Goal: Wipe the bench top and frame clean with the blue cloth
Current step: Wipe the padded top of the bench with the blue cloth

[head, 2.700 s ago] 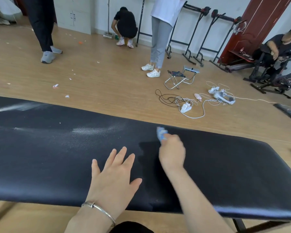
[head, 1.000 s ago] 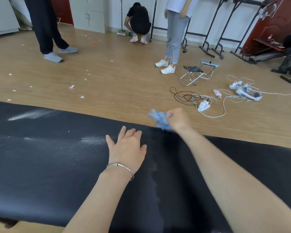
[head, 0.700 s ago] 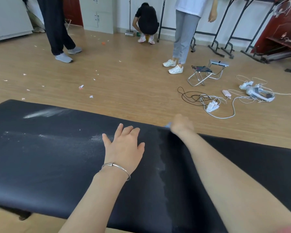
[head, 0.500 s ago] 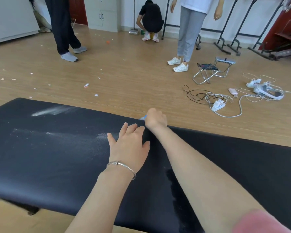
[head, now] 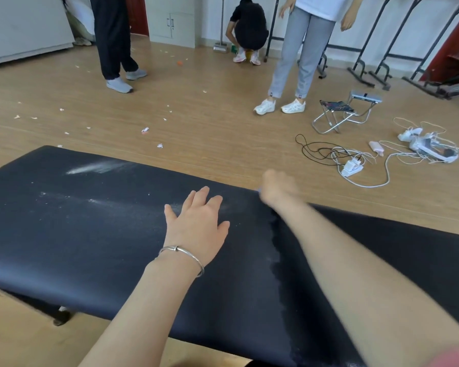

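- A black padded worktop (head: 90,247) carries white powder (head: 101,166) on its left part.
- The left hand (head: 196,226) lies flat on it, fingers straight.
- The right hand (head: 277,189), blurred, curls at the far edge around a blue cloth (head: 259,191); only a sliver shows at the hand's left side.

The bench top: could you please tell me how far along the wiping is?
Done: the darker stretch on the right. In hand: the right hand holds the blue cloth at the far edge; the left hand lies flat on the bench top. Left: white dust streaks leftward, and the frame.
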